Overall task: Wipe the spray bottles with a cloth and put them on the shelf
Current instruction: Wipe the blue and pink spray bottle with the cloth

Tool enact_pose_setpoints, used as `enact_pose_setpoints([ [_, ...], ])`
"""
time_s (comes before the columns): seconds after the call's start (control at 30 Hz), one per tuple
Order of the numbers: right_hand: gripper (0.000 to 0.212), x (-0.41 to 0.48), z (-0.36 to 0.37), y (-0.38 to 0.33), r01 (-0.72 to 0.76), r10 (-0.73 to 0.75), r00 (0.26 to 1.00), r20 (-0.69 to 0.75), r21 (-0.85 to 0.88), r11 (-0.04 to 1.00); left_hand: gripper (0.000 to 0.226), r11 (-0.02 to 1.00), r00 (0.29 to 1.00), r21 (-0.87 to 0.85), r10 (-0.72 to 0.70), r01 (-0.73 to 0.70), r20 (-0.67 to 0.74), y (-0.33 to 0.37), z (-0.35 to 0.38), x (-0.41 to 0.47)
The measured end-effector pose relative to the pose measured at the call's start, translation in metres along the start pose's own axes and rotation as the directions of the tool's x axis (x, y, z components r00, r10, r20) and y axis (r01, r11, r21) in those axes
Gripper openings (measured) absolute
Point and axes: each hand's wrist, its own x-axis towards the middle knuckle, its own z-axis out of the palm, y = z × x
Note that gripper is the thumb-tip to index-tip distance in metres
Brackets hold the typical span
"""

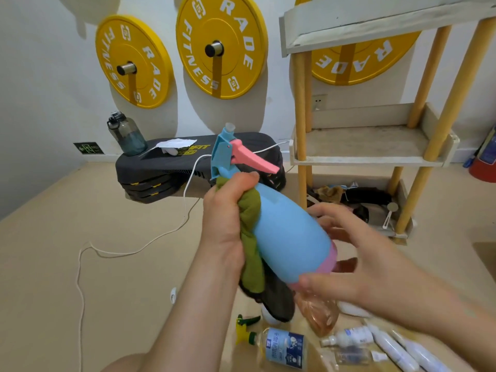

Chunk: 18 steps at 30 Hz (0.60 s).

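Note:
A light blue spray bottle (pixel 288 234) with a pink trigger and a pink band near its base is held tilted in mid-air, nozzle up and to the left. My left hand (pixel 228 218) grips a green cloth (pixel 251 224) bunched against the bottle's neck and left side. My right hand (pixel 359 253) holds the lower part of the bottle, thumb on the pink band and fingers spread behind it. The wooden shelf (pixel 370 157) stands behind on the right, its middle tier bare. Several more spray bottles (pixel 284 347) lie on the floor below my hands.
A black step bench (pixel 166 167) with a water jug (pixel 126 135) and a paper sits by the wall. A white cord (pixel 150 240) trails across the beige floor. Clutter fills the shelf's bottom tier (pixel 357 200). Yellow weight plates (pixel 220 47) hang on the wall. A red extinguisher (pixel 483 162) stands far right.

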Motion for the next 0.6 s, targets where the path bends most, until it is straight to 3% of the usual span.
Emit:
enact_pose_setpoints([
  [0.07,0.078,-0.001,-0.008,-0.002,-0.041,0.02,0.995,0.097,0.218,0.975,0.049,0.998,0.99,-0.005,-0.065,0.066,0.122,-0.001,-0.002,-0.005],
  [0.13,0.08,-0.004,-0.001,-0.005,-0.051,0.024,0.992,0.122,0.222,0.974,0.04,0.998,0.978,0.007,-0.07,0.07,0.196,-0.001,0.0,-0.01],
  [0.2,0.084,-0.006,0.013,-0.005,-0.016,0.017,0.999,0.035,-0.053,0.998,0.017,0.997,0.985,0.006,-0.075,0.075,0.156,-0.002,0.003,-0.011],
  [0.23,0.089,-0.005,0.018,-0.006,0.003,-0.029,0.997,-0.076,-0.327,0.945,0.013,0.997,0.991,-0.006,-0.08,0.081,0.106,-0.005,0.006,-0.012],
  [0.27,0.095,-0.002,0.021,-0.001,-0.004,-0.144,0.968,-0.204,-0.588,0.809,0.013,0.997,0.996,-0.019,-0.076,0.077,0.05,-0.009,0.009,-0.012],
  [0.3,0.098,0.0,0.025,0.005,-0.018,-0.279,0.916,-0.287,-0.726,0.688,0.013,0.998,0.998,-0.026,-0.061,0.061,0.0,-0.014,0.012,-0.012],
  [0.37,0.097,0.002,0.029,0.009,-0.059,-0.386,0.849,-0.362,-0.79,0.61,0.018,1.0,0.998,-0.007,-0.012,0.012,-0.07,-0.027,0.02,-0.015],
  [0.43,0.089,0.004,0.028,0.012,-0.022,-0.324,0.882,-0.342,-0.717,0.697,0.04,0.996,0.992,0.075,0.062,-0.053,-0.111,-0.036,0.025,-0.018],
  [0.5,0.073,0.004,0.019,0.007,-0.009,-0.135,0.935,-0.328,-0.403,0.915,0.048,0.978,0.986,0.177,0.127,-0.107,-0.11,-0.039,0.028,-0.023],
  [0.53,0.069,0.004,0.014,0.008,0.003,-0.071,0.95,-0.305,-0.216,0.976,0.044,0.969,0.985,0.216,0.146,-0.123,-0.094,-0.04,0.03,-0.025],
  [0.6,0.065,0.007,0.009,0.009,0.042,-0.034,0.96,-0.279,0.024,0.999,0.039,0.964,0.984,0.218,0.169,-0.152,-0.061,-0.04,0.033,-0.031],
])
